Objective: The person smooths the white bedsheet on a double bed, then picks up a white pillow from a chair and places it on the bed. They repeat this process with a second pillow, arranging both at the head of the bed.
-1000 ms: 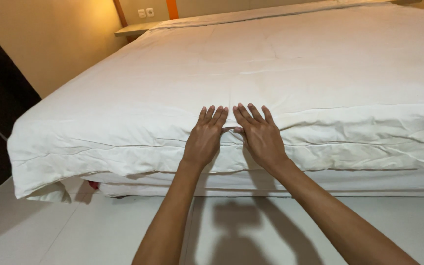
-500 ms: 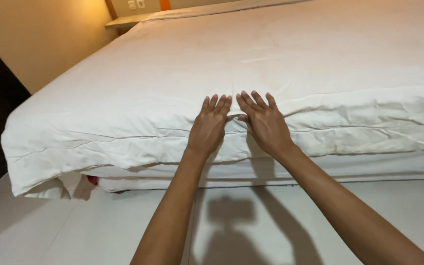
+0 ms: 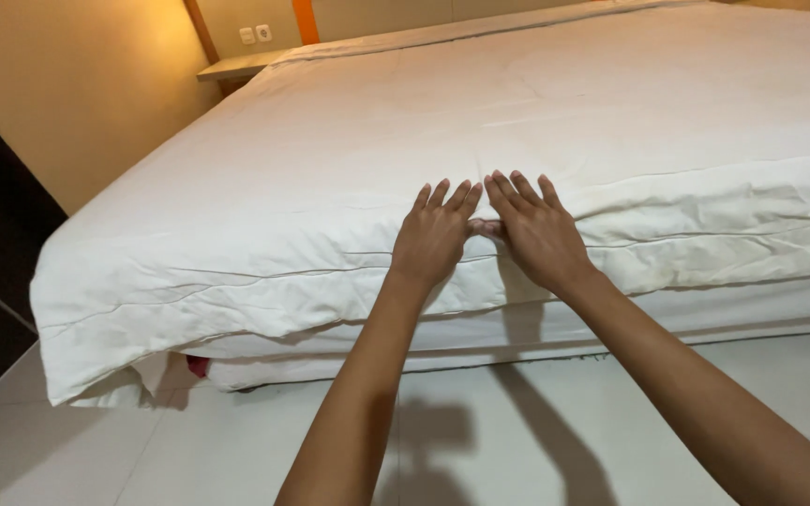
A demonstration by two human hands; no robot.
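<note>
Flat and released, the left hand [image 3: 435, 236] and right hand [image 3: 538, 232] grip nothing; both palms press the white duvet [image 3: 349, 215] at the bed's near edge, thumbs touching. Even pressure, spreading outward left and right along the edge seam, would probably flatten its creases best.

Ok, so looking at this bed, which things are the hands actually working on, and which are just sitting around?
In hand:
- white duvet, both palms flat on its edge
- left hand and right hand, side by side, thumbs touching

Just there:
- mattress under the duvet
- wooden shelf by the wall
- wall sockets
- small red thing under the bed corner
- tiled floor
</note>
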